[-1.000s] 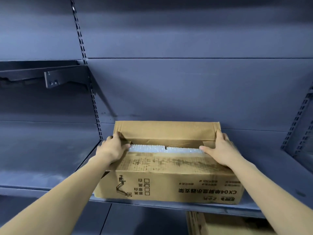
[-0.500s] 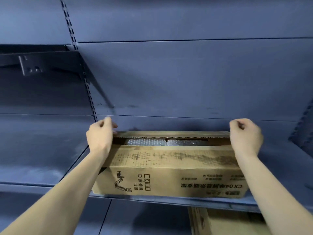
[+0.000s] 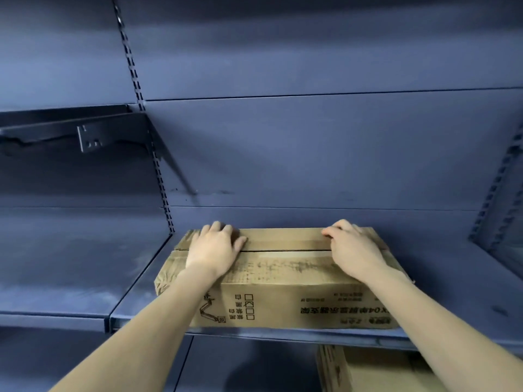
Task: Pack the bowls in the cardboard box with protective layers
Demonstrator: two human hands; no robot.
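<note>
Under both palms lies the cardboard box (image 3: 283,281), closed, its top flaps (image 3: 283,241) folded down and meeting along a seam that runs from one hand to the other. The left hand (image 3: 215,250) lies flat near the box's left end, palm across the seam and fingers spread onto the far flap, gripping nothing. The right hand (image 3: 353,250) rests near the right end in the same way, its fingers loosely bent with the tips pressing on the far flap, nothing held in them. Whatever is inside is hidden by the flaps.

Below the wrists, the box's front side faces the camera with dark print (image 3: 339,309) that reads upside down. The box sits on a blue metal shelf (image 3: 452,278), whose front edge passes beneath both forearms. Just beyond and to the left of the left fingertips, a slotted upright (image 3: 158,176) rises along the back panel; further up and left of it hangs a dark bracket (image 3: 87,138). Beneath the right forearm, on a lower level, part of a second carton (image 3: 376,369) shows.
</note>
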